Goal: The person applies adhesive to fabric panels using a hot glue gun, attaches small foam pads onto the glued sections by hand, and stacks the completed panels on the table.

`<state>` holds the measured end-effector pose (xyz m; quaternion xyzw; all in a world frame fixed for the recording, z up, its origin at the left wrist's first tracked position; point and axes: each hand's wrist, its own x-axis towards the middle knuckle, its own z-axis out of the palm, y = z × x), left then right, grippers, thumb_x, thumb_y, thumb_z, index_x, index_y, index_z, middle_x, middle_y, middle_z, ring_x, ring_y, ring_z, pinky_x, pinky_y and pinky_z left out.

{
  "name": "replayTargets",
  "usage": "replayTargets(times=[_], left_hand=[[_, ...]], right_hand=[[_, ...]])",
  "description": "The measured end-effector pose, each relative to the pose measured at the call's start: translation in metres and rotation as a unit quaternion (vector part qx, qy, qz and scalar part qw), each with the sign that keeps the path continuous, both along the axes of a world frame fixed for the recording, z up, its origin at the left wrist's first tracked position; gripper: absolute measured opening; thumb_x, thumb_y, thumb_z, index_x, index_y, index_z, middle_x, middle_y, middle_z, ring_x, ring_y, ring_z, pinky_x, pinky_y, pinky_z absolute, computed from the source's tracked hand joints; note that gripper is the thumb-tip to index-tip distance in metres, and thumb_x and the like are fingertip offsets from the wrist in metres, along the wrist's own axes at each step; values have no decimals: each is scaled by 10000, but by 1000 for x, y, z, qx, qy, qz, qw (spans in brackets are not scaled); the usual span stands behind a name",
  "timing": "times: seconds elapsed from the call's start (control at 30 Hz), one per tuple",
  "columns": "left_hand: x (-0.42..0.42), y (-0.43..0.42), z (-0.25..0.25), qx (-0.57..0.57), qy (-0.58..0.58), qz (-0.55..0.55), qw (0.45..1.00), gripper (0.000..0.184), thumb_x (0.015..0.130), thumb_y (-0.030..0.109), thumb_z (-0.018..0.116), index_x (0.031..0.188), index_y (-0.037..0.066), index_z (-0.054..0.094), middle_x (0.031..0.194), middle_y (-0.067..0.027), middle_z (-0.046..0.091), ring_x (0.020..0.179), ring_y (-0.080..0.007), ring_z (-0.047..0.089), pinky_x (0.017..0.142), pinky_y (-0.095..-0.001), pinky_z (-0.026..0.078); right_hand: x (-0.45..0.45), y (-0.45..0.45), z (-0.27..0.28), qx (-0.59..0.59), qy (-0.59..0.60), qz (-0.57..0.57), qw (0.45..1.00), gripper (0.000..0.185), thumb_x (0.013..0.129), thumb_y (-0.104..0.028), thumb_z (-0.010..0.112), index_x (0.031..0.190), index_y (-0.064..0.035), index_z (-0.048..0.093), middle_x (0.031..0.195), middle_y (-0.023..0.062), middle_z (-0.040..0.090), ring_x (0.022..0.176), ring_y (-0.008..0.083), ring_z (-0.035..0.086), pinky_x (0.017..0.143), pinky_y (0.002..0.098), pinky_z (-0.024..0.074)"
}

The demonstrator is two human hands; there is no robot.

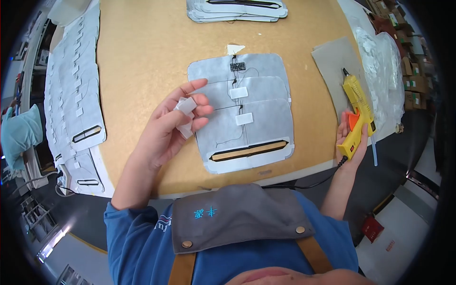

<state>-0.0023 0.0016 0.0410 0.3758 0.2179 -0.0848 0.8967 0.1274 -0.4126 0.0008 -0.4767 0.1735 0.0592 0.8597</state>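
My left hand (164, 124) is pinched around several small white rectangular pieces (186, 105), above the left edge of some overlapping light-grey fabric panels (273, 126). White patches (244, 118) and a dark speckled patch (237, 67) lie along the panels' middle, by black knotted threads. The nearest panel has a long black-edged slot (249, 151). At the table's right edge, my right hand (360, 153) is wrapped around the handle of a yellow hot glue gun (357, 95) with an orange trigger. Its nozzle points away from me, over a grey sheet (327, 64).
A stack of similar panels (237, 14) lies at the far side of the tan tabletop (142, 47). Rows of overlapping panels (88, 111) run down the left. Clear plastic bags (380, 61) lie at the right. The gun's black cord (318, 184) runs along the near edge.
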Motion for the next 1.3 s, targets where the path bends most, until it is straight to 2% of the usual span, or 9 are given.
replayTargets(times=[0.23, 0.3, 0.43, 0.5, 0.63, 1.07, 1.2, 1.27, 1.3], left_hand=[[-13, -15, 18, 25, 15, -47, 998, 599, 939, -57, 420, 1521, -9, 288, 1340, -201, 554, 1237, -286, 593, 913, -283, 578], [-16, -24, 19, 28, 10, -71, 997, 555, 979, 12, 456, 1516, 9, 316, 1322, -190, 575, 1204, -264, 615, 891, -276, 581], [-15, -34, 30, 110, 46, -180, 976, 467, 1028, 190, 552, 1459, 50, 440, 1220, -151, 660, 1032, -189, 697, 782, -244, 586], [-14, -39, 23, 139, 36, -213, 966, 422, 1027, 182, 554, 1419, 44, 481, 1169, -132, 682, 966, -168, 709, 744, -235, 580], [-10, -48, 20, 195, 11, -246, 950, 282, 1031, 165, 550, 1276, 26, 560, 1072, -107, 706, 873, -141, 719, 695, -232, 573], [9, -32, -5, 213, -89, -213, 949, 126, 1069, 187, 460, 1074, 62, 463, 947, -48, 649, 813, -97, 644, 716, -252, 551], [36, -11, -15, 317, -107, -130, 933, 169, 1075, 204, 438, 1035, 65, 527, 854, -16, 620, 662, -96, 511, 631, -248, 456], [51, 0, -16, 541, -148, -85, 824, 162, 1055, 176, 467, 1043, 62, 582, 779, -32, 587, 667, -100, 511, 630, -250, 450], [52, 0, -14, 532, -133, -84, 832, 174, 1053, 176, 488, 1066, 56, 614, 833, -8, 611, 708, -75, 494, 640, -247, 424]], right_hand=[[-11, -26, 19, -116, 92, 88, 985, 450, 1018, -424, 535, 1122, 4, 624, 979, 129, 692, 912, 199, 703, 683, 253, 550], [-12, -32, 35, -557, 193, 139, 796, 380, 1009, -378, 579, 917, -17, 656, 707, 19, 622, 603, 86, 602, 525, 195, 424], [-33, 8, 46, -506, -114, 61, 853, 181, 978, -177, 648, 865, -35, 657, 650, -75, 495, 544, -1, 374, 491, 183, 260], [-44, 52, 57, -463, -188, 156, 852, 57, 901, -73, 706, 941, -37, 688, 799, -37, 609, 705, 40, 555, 615, 200, 444], [-51, 137, 61, -406, -353, 357, 764, 171, 826, -60, 766, 973, -61, 679, 910, 14, 621, 711, 86, 542, 630, 242, 436], [-28, 181, 50, -342, -261, 446, 785, 58, 894, -94, 674, 909, -56, 633, 903, 32, 617, 753, 114, 579, 626, 267, 454], [19, 201, 50, -441, -258, 404, 758, 143, 896, -166, 662, 919, -26, 641, 845, 60, 620, 723, 150, 586, 642, 296, 470], [33, 210, 49, -484, -252, 404, 734, 174, 890, -186, 663, 919, -15, 646, 828, 68, 622, 713, 161, 588, 647, 304, 475], [36, 213, 47, -488, -251, 402, 733, 188, 878, -194, 668, 914, -10, 654, 809, 70, 628, 710, 162, 591, 647, 307, 479]])
